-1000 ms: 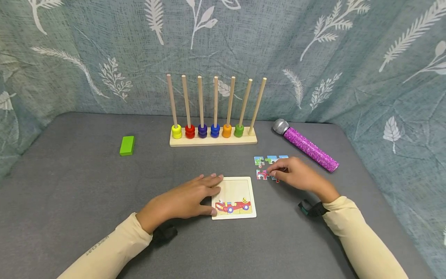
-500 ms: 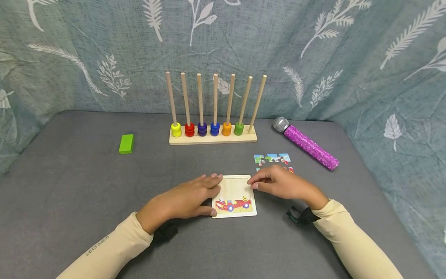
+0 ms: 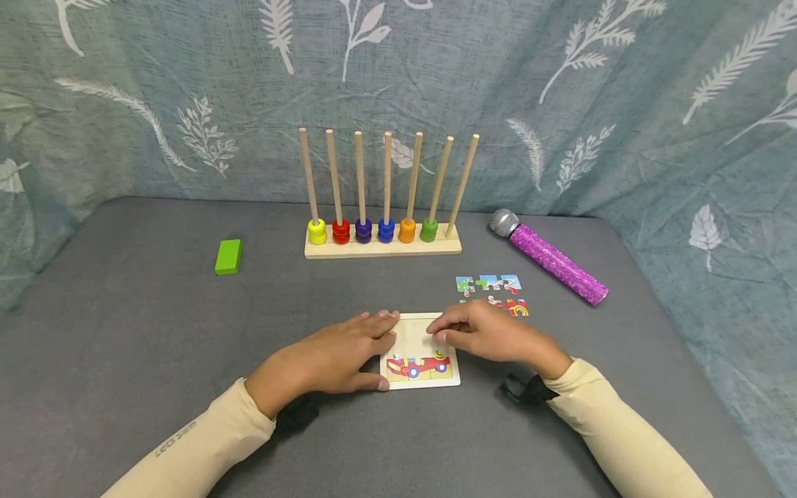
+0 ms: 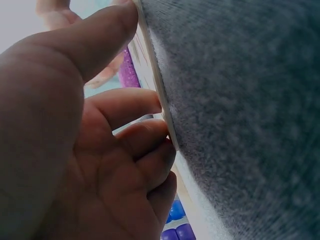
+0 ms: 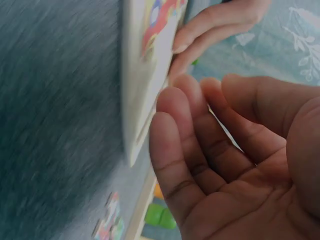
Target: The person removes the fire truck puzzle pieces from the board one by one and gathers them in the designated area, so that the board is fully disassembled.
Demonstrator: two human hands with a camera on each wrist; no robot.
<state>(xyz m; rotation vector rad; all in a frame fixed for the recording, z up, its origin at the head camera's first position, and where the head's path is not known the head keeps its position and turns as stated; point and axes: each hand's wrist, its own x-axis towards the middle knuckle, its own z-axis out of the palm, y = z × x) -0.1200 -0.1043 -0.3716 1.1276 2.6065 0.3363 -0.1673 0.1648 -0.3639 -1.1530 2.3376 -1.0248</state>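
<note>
My left hand (image 3: 333,353) rests on the left side of a square wooden puzzle board (image 3: 416,343), fingers spread along its edge. In the left wrist view its fingertips (image 4: 155,101) meet the board's thin edge. A red racing car picture (image 3: 418,368) fills the lower part of the board; bare wood shows above it. My right hand (image 3: 492,332) is over the board's right upper side, its thumb and index tips close together. I cannot tell whether a small piece is between them. Loose jigsaw pieces (image 3: 488,282) lie in rows behind the right hand, partly hidden by it.
Behind the board stands a wooden peg stand (image 3: 382,250) with coloured beads and tall rods. A glittery purple microphone (image 3: 557,263) lies at the right, beyond the pieces. A green block (image 3: 228,256) is on the left of the grey table (image 3: 137,332). A leaf-patterned cloth (image 3: 249,83) hangs behind.
My right hand has moved left and toward me, from the loose pieces to over the board, uncovering more pieces at the right. The left hand has stayed on the board.
</note>
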